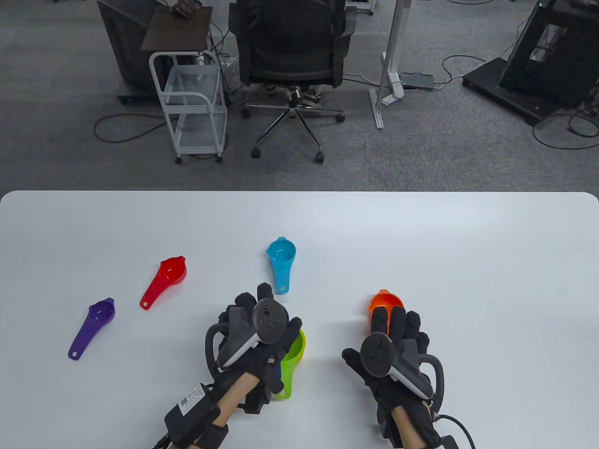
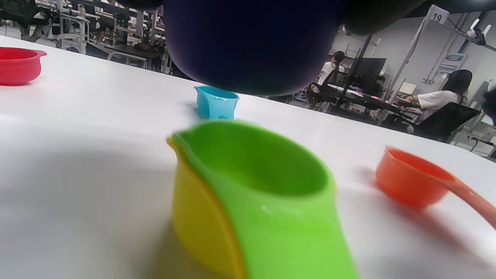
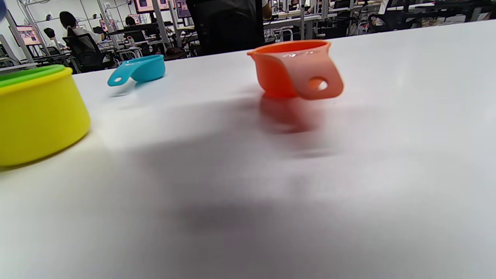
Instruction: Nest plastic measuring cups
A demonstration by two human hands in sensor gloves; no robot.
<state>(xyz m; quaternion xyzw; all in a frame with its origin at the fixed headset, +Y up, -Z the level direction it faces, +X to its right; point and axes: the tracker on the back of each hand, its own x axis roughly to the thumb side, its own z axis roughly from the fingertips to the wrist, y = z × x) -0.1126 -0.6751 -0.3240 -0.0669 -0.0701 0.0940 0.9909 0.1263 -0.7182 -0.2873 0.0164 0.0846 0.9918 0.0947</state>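
Observation:
A green cup sits nested in a yellow cup near the table's front. My left hand holds a dark blue cup just above the green cup. An orange cup stands upright to the right, its handle pointing toward me. My right hand hovers over its handle with fingers stretched out flat and holds nothing. Whether it touches the cup is hidden.
A light blue cup, a red cup and a purple cup lie apart on the white table, behind and left of my hands. An office chair and a white cart stand beyond the far edge.

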